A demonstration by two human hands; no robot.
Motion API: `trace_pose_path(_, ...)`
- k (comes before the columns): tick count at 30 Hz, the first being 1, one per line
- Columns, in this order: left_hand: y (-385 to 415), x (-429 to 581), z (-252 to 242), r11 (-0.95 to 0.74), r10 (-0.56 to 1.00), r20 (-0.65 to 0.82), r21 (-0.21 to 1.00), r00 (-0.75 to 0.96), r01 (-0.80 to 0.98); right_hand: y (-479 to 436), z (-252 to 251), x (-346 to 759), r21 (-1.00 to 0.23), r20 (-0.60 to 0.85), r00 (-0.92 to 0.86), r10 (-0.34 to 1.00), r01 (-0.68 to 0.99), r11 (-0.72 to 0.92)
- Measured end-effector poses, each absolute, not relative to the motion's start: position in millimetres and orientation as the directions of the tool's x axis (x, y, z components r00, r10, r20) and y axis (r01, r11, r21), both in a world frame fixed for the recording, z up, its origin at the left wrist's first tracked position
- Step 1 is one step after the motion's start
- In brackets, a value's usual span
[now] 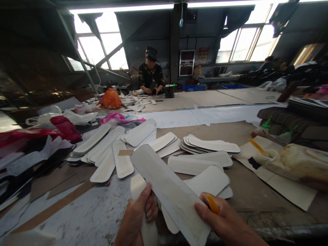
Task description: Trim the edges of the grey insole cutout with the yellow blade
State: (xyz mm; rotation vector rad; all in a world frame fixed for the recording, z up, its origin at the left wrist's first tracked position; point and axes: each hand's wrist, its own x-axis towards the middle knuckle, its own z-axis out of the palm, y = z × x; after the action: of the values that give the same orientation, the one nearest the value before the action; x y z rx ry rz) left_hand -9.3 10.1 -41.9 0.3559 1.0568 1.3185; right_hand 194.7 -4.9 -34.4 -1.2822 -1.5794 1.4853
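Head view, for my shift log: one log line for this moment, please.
left hand: holds white strip | right hand: yellow brush, steadies long grey strip | table: white strips spread

Dark workshop — bright windows, long table

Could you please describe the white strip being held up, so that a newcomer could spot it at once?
On the worktable, nearest the camera, the left hand and right hand grip one long rounded strip. Unlike the flat-lying strips, it is raised and slanted.

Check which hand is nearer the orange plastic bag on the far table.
Left. The left hand is below and slightly right of the orange plastic bag; the right hand sits farther right.
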Motion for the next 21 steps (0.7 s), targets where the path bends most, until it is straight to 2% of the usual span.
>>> trace_pose_path(5, 16.2, -18.8, -37.5, 0.234, 0.893, -0.408, 0.779, -0.188, -0.582, -9.3, -35.5, 194.0, -0.952, -0.236, -0.362, 0.902, 0.274, -0.139)
trace_pose_path(11, 6.2, -17.7, -44.7, 0.244, 0.874, -0.428, 0.795, -0.228, -0.556, -11.2, -49.3, 202.0, -0.952, -0.302, -0.296, 0.906, 0.051, -0.301)
trace_pose_path(16, -6.1, -9.0, -49.6, 0.227, 0.867, -0.436, 0.775, -0.24, -0.59, -11.4, -54.2, 206.8, -0.974, -0.198, -0.292, 0.936, -0.046, -0.22)
trace_pose_path(18, -5.0, -15.0, -55.8, 0.282, 0.86, -0.483, 0.721, -0.167, -0.633, -9.7, -51.9, 209.9, -0.984, -0.163, -0.274, 0.948, -0.018, -0.175)
trace_pose_path(20, -0.2, -27.7, -62.5, 0.327, 0.848, -0.523, 0.644, -0.086, -0.691, -7.2, -45.9, 215.2, -0.987, -0.153, -0.24, 0.959, 0.08, -0.138)
trace_pose_path(21, 3.0, -35.5, -65.4, 0.317, 0.865, -0.498, 0.638, -0.062, -0.702, -5.9, -41.8, 218.6, -0.983, -0.152, -0.231, 0.961, 0.139, -0.122)
